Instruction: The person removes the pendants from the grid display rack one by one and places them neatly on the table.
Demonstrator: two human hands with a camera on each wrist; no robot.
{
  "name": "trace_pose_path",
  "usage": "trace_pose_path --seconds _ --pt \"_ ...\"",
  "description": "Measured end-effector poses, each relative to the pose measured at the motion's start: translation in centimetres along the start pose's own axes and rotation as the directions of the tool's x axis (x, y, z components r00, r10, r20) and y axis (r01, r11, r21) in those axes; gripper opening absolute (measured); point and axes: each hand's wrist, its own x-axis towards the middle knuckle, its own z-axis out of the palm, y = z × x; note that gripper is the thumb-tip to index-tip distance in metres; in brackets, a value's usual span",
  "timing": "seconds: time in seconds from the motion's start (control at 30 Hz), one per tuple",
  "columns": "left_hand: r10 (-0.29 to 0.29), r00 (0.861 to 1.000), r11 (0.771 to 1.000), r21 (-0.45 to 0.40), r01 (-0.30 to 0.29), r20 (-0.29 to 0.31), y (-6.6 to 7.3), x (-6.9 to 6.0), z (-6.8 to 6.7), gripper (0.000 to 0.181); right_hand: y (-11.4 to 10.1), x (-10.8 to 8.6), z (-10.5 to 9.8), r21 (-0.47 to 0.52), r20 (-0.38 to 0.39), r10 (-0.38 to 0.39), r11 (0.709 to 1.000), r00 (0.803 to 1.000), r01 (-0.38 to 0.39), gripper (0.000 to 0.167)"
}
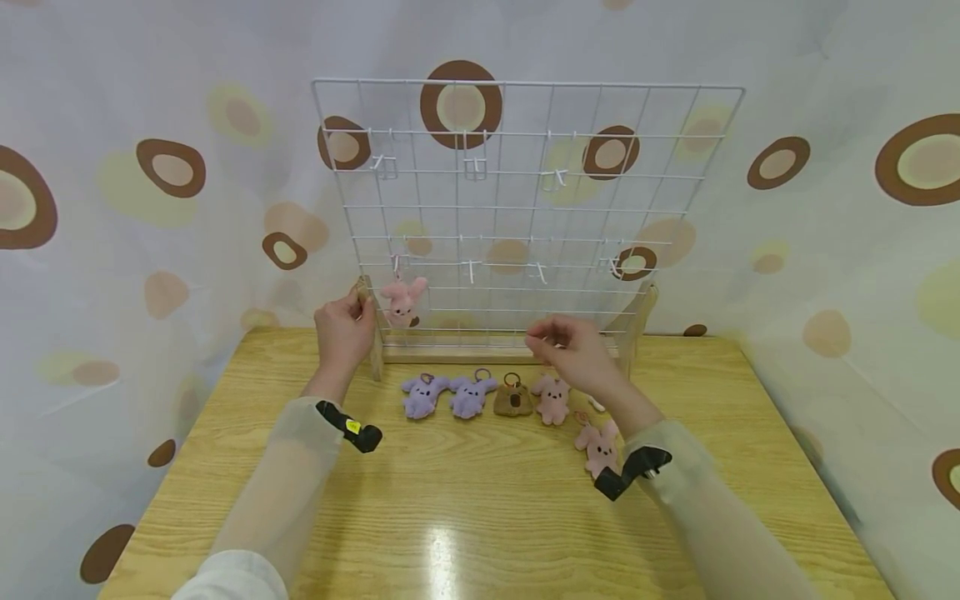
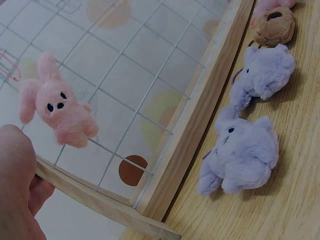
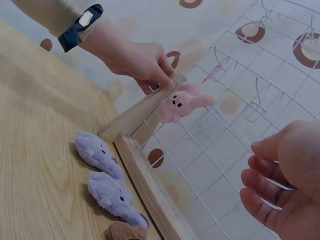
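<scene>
My left hand [image 1: 345, 332] grips the top of the left wooden post [image 2: 95, 197] of a white wire grid rack [image 1: 495, 208]. Beside it, a pink long-eared plush keychain [image 1: 403, 300] hangs from a hook by a pink chain [image 3: 214, 74]. My right hand [image 1: 576, 354] is held before the lower right of the grid, fingers loosely bent with nothing between them. On the table below lie two purple plush keychains [image 1: 423, 396], a brown plush keychain [image 1: 513, 402] and two more pink plush keychains [image 1: 552, 400], one partly hidden by the right wrist strap.
Several white hooks [image 1: 471, 271] are fixed on the grid in two rows. A right wooden post [image 1: 641, 321] and a bottom wooden bar [image 1: 450, 354] support the grid on the wooden table [image 1: 420, 500]. Behind stands a patterned curtain [image 1: 225, 208]. A small white item [image 1: 596, 404] lies near the right forearm.
</scene>
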Motion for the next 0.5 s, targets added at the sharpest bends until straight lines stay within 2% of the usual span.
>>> trace_pose_path --seconds 0.23,0.5 --pt "-0.012 1.000 1.000 0.006 0.012 0.008 0.1 0.0 -0.1 0.022 -0.9 0.8 0.9 0.012 0.026 0.021 1.000 0.999 -0.021 0.017" --pt "-0.017 1.000 1.000 0.008 0.017 0.012 0.1 0.0 0.0 0.022 -1.2 2.0 1.7 0.038 0.044 -0.009 0.999 0.999 0.007 0.014"
